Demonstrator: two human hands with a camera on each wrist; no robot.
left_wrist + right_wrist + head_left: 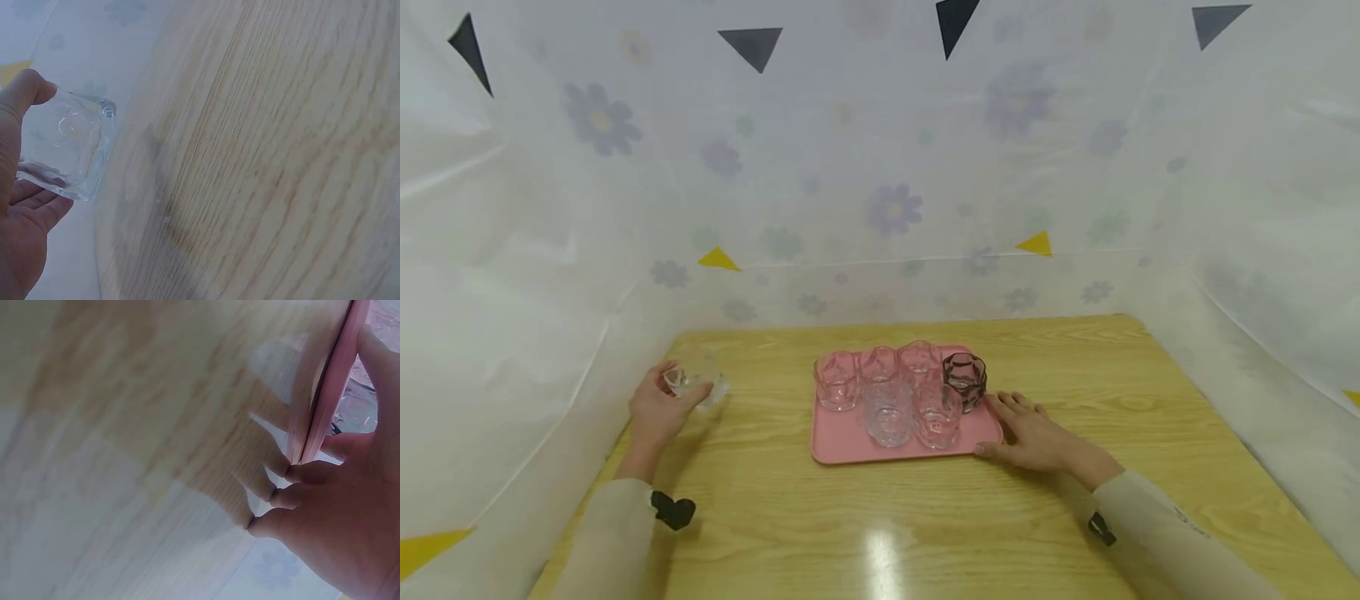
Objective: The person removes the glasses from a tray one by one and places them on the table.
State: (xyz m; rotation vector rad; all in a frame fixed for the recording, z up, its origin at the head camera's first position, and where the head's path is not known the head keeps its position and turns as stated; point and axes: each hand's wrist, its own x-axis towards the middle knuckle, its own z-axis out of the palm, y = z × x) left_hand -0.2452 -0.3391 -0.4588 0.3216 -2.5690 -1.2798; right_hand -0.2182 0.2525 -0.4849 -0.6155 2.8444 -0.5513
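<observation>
Pink tray (838, 452), head view: six crowded glasses (837, 385) could clash if jolted; clear glass (709, 375) sits apart, left.
Clear glass, left wrist view: left hand (22, 240) grips it; loosened fingers could drop it.
Tray rim (334, 387), right wrist view: right hand (350, 512) alongside, fingers extended, unclasped; pushing could shift the tray.

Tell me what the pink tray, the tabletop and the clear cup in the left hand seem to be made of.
Pink tray: probably smooth plastic, given its even colour and raised rim. Tabletop: wood or wood-look laminate with some sheen; it shows grain and a bright reflection. Clear cup in the left hand: likely glossy glass, as its thick walls show highlights, though clear plastic could look similar.
</observation>
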